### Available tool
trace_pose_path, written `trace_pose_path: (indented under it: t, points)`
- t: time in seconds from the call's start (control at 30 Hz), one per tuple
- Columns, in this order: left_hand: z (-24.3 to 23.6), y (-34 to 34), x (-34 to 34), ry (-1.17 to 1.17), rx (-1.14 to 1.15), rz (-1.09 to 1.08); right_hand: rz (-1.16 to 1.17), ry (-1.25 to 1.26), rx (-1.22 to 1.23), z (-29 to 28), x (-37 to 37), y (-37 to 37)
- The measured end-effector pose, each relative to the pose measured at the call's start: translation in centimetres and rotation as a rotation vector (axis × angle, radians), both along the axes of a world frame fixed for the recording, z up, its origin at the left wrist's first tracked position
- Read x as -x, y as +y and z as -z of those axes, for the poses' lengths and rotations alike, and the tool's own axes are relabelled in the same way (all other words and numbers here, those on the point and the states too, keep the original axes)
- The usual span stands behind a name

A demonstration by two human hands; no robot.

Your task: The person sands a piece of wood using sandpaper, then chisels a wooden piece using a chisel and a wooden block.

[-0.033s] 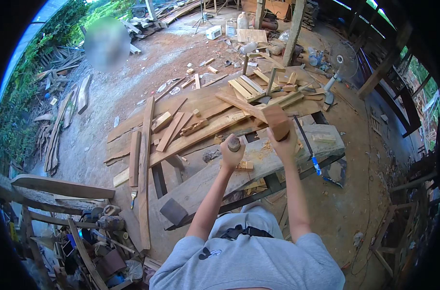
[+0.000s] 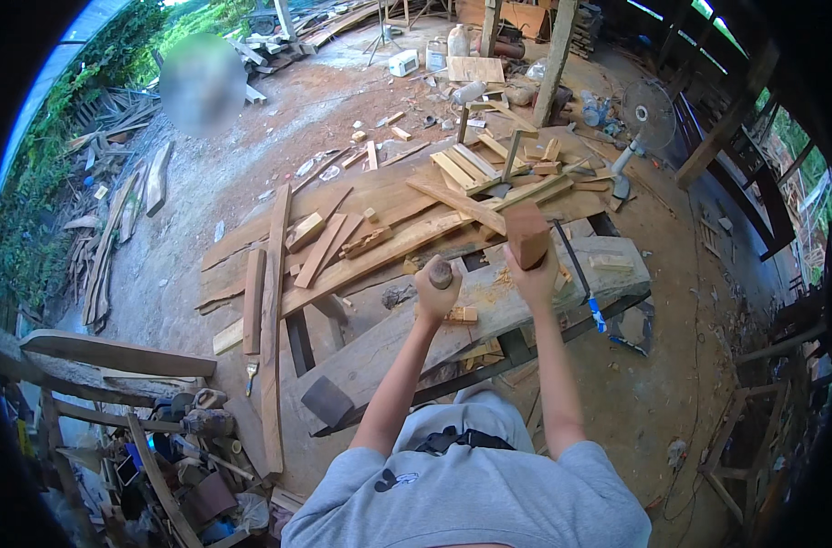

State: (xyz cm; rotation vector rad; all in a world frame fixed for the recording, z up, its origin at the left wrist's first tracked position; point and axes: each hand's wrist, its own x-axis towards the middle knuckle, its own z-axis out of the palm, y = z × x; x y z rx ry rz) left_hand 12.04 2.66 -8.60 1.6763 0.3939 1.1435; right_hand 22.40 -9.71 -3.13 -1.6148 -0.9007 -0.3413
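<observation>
My left hand [image 2: 434,297] is closed around an upright chisel, whose round wooden handle end [image 2: 440,273] faces up; its blade is hidden below the fist. Under that hand, a small notched wood block [image 2: 462,315] lies on a thick weathered plank [image 2: 398,352]. To the right, my right hand [image 2: 535,279] grips a wooden mallet [image 2: 527,236] with a reddish block head, raised above the plank and apart from the chisel. Pale wood shavings [image 2: 503,277] lie between the hands.
A handsaw with a blue handle [image 2: 596,313] rests across the plank's right part. Long boards [image 2: 343,288] and offcuts cover the bench beyond. A hammer [image 2: 621,187] and a standing fan [image 2: 642,114] are at the far right. A dark square block [image 2: 327,399] sits at the plank's left end.
The mallet head has turned slightly and shifted a little to the right in my right hand. My left hand and the chisel stay almost in place.
</observation>
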Motion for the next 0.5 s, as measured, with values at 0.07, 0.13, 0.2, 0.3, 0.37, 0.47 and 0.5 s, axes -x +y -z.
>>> trace_pose_path:
  t: [0.07, 0.13, 0.2, 0.3, 0.37, 0.47, 0.5]
  points:
    - [-0.1, 0.0, 0.1, 0.011, -0.093, -0.06, -0.005, 0.215, -0.117, 2.7, 0.2, -0.1]
    - [-0.1, 0.0, 0.2, -0.018, -0.056, -0.039, 0.106, 0.315, -0.166, 5.0, 0.2, -0.3]
    - [-0.1, 0.1, 0.2, -0.035, -0.018, -0.022, 0.114, 0.314, -0.19, 6.5, 0.0, -0.5]
    - [0.0, 0.3, 0.1, -0.058, -0.007, -0.042, 0.107, 0.38, -0.234, 7.5, -0.4, -0.7]
    - [0.1, 0.4, 0.1, -0.051, -0.051, -0.056, 0.077, 0.437, -0.249, 7.7, -0.6, -0.7]
    - [0.4, 0.2, 0.1, 0.008, -0.011, -0.012, 0.036, 0.504, -0.173, 8.0, -0.6, -0.9]
    - [0.4, 0.1, 0.1, 0.014, -0.012, -0.004, 0.035, 0.516, -0.181, 8.2, -0.6, -1.0]
